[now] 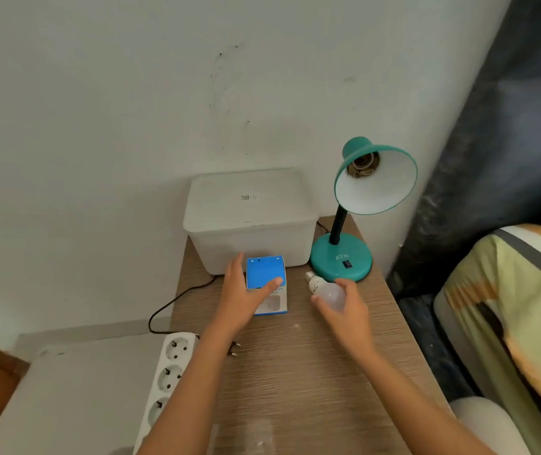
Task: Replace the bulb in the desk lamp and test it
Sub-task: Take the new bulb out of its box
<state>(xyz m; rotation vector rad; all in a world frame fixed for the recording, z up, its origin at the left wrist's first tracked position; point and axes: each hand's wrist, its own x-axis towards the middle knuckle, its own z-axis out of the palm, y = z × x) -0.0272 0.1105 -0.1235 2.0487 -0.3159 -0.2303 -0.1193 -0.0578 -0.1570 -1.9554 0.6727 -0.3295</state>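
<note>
Fingers [349, 287] grip bulb [328, 292], R hand [349, 310].

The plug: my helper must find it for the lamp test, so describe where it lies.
Start at the wooden table, then its left edge beside the white power strip. The small black plug lies there loose, half hidden by the left forearm, prongs out, in no socket.

We have a single view, from a wide-angle camera worn on the head, looking forward and steeply down onto a wooden table [311, 372] from its near edge. It faces the white wall [131, 110] behind the table's far edge. We sit close: both forearms enter from the bottom of the frame, and the table's near edge falls outside it. The wide lens bends the wall corner at right.
</note>
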